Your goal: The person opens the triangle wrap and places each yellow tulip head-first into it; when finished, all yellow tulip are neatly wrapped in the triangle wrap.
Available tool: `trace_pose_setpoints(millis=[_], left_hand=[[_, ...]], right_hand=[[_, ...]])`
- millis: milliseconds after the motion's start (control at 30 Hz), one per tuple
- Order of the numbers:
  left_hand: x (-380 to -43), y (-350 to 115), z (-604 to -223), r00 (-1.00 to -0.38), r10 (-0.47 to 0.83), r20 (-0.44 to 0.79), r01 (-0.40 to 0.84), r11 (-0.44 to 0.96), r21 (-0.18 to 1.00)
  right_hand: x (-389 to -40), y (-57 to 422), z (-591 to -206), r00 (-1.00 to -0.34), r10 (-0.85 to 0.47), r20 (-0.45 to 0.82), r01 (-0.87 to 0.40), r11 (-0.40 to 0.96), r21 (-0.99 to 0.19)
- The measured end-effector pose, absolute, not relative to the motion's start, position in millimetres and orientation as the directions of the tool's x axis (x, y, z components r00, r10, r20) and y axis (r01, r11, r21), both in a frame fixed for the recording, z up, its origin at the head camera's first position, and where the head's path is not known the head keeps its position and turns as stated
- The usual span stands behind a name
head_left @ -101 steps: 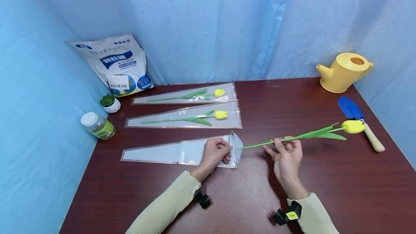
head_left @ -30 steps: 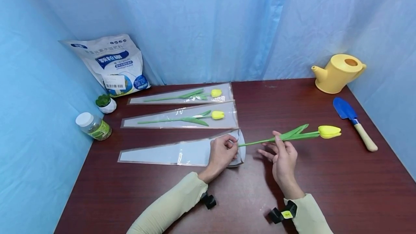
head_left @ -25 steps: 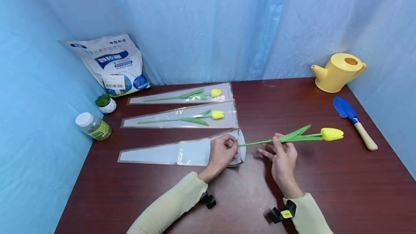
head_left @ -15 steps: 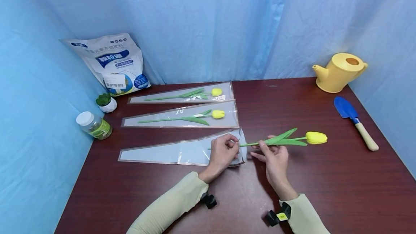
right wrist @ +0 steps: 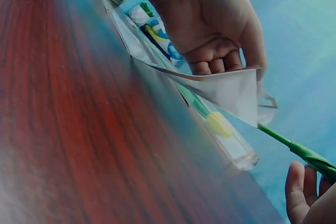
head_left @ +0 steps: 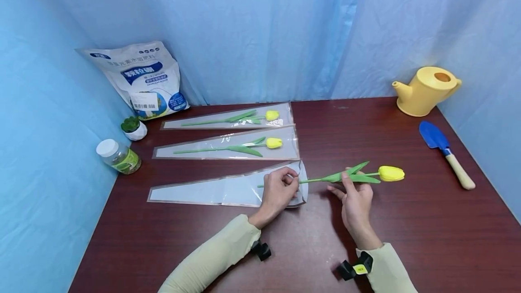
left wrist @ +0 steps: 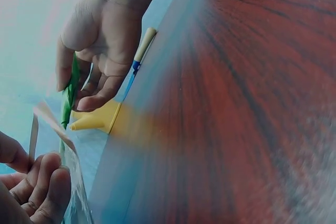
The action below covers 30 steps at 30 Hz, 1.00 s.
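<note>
A yellow artificial tulip [head_left: 391, 173] lies level in my right hand [head_left: 356, 202], thumb and fingers pinching it where the leaves meet the stem. Its bare green stem runs left into the mouth of a clear, white-backed flower sleeve [head_left: 203, 193], and the stem's end shows just left of my left hand [head_left: 277, 191]. That left hand pinches the sleeve's edge near its wide end and holds the mouth apart. In the right wrist view the raised flap of the sleeve [right wrist: 231, 93] stands over the stem. The left fingertips are partly hidden in the head view.
Two sleeves, each with a yellow tulip inside [head_left: 244, 150] [head_left: 240, 119], lie behind. A fertilizer bag [head_left: 142, 80], small potted succulent [head_left: 135, 129] and lidded jar [head_left: 120, 156] stand at left. A yellow watering can [head_left: 425, 92] and blue trowel [head_left: 447, 153] are at right.
The tulip has moved left, its stem passing from outside the sleeve to inside it. Over the last half second my right hand has shifted right along it, nearer the bloom. My left hand stays put.
</note>
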<state>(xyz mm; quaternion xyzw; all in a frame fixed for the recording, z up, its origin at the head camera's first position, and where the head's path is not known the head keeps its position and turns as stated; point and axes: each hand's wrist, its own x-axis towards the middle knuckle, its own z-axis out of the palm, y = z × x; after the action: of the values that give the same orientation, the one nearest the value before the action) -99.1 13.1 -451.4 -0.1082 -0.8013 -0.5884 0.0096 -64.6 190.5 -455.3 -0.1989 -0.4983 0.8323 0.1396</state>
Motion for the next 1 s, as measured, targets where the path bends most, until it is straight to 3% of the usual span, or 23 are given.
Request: trace_pose_setpoints(millis=[233, 833, 1000], left_hand=[[-97.8, 13.4, -450.7, -0.974, 0.167, 0.15, 0.192, 0.274, 0.942], [-93.9, 15.2, -450.6, -0.965, 0.184, 0.187, 0.233, 0.269, 0.935], [-96.6, 13.1, -449.9, -0.963, 0.172, 0.206, 0.248, 0.274, 0.929]], right_hand=[[-63.9, 180.8, -461.9, -0.883, 0.444, -0.149, -0.065, -0.43, -0.901], [-59.9, 165.8, -462.3, -0.908, 0.379, -0.177, 0.024, -0.374, -0.927], [-59.7, 172.5, -458.2, -0.895, 0.398, -0.202, 0.005, -0.444, -0.896]])
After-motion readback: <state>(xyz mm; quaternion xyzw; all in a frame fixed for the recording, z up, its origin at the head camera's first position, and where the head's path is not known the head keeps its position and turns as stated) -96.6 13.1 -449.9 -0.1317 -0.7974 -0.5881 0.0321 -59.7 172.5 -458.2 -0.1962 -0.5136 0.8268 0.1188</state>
